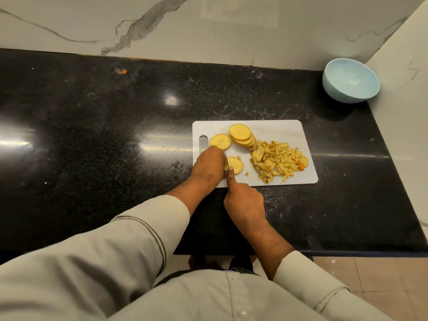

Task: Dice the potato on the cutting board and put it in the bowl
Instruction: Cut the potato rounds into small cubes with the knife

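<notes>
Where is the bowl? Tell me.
In the head view, the bowl sits at the far right corner of the counter, against the wall, beyond the cutting board.

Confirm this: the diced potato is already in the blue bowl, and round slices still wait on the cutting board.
Wrong on the dice. The head view shows the diced potato heaped on the cutting board, beside the round slices; the blue bowl holds none.
</notes>
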Demonstrator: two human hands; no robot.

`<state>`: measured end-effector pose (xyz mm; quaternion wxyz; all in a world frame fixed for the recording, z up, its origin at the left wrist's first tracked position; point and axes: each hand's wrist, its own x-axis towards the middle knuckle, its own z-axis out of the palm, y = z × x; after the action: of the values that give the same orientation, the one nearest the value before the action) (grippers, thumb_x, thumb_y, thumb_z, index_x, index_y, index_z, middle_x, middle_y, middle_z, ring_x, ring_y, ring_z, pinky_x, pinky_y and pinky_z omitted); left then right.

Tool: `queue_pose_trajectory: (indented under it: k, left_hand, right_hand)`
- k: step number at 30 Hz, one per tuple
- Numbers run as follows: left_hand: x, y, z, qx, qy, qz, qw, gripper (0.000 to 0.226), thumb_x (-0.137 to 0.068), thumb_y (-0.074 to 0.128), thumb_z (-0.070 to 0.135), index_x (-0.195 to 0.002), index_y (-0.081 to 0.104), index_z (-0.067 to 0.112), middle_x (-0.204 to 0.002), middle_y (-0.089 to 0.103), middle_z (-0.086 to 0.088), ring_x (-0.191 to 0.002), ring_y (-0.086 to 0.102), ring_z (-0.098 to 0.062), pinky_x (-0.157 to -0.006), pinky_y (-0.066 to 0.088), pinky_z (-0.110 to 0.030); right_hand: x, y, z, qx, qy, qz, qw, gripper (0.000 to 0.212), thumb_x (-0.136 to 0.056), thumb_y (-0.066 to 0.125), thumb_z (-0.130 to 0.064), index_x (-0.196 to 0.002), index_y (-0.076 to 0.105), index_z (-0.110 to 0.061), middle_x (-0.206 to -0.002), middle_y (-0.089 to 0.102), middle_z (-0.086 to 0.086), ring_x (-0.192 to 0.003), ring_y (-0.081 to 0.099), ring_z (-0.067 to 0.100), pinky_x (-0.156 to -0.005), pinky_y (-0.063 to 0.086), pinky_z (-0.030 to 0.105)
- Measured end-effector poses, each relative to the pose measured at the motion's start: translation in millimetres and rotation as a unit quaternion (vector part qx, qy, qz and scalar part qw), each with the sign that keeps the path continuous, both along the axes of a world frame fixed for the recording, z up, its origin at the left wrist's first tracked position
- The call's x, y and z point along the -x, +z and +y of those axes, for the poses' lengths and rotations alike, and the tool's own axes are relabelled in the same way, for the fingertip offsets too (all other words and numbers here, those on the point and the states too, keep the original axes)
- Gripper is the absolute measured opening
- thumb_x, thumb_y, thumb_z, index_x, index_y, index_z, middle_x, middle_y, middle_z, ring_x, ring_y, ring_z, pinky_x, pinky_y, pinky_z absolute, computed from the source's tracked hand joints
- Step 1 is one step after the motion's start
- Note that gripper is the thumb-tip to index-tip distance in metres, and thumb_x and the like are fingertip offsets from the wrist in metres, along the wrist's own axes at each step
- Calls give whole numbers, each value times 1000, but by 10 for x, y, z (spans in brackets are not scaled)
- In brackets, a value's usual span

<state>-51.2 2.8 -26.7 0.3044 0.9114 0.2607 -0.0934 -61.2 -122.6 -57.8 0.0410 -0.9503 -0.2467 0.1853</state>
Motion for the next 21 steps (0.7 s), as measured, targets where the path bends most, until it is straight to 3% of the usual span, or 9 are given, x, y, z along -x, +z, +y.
queue_pose_trajectory:
  k: [3, 7, 16, 21]
  left_hand:
    - [-35, 30, 25, -1, -15, 9, 1000, 19, -78, 72, 7, -97, 72, 4, -100, 68, -13, -92, 65, -29, -81, 54, -37]
    - [-49, 8, 53, 13, -18, 17, 1000, 33, -75, 79, 10, -107, 70, 8, -105, 68, -9, -98, 64, -28, -84, 53, -35]
    - [13, -67, 79, 37, -1, -5, 999, 52, -73, 82, 15, -121, 65, 12, -117, 64, -10, -109, 59, -27, -88, 44, -27]
    - [116, -100, 75, 41, 37, -43, 998, 49, -68, 83, 12, -115, 69, 13, -106, 69, -6, -100, 64, -23, -80, 47, -26]
  right_hand:
    - [-36, 16, 32, 6, 3, 21, 1000, 74, -92, 39, -19, -153, 0, -27, -69, 37, -1, -61, 40, 18, -57, 35, 33]
    - [91, 66, -88, 17, 1, 38, 999, 77, -92, 40, -19, -153, -6, -27, -82, 52, 5, -68, 49, 23, -58, 35, 33]
    - [460, 148, -528, 21, -10, 4, 1000, 65, -99, 34, -27, -152, -4, -33, -72, 46, -4, -60, 47, 16, -55, 38, 31]
    - [326, 223, -373, -17, -12, -42, 999, 64, -99, 36, -27, -153, 2, -33, -69, 45, -3, -65, 60, 22, -53, 39, 31]
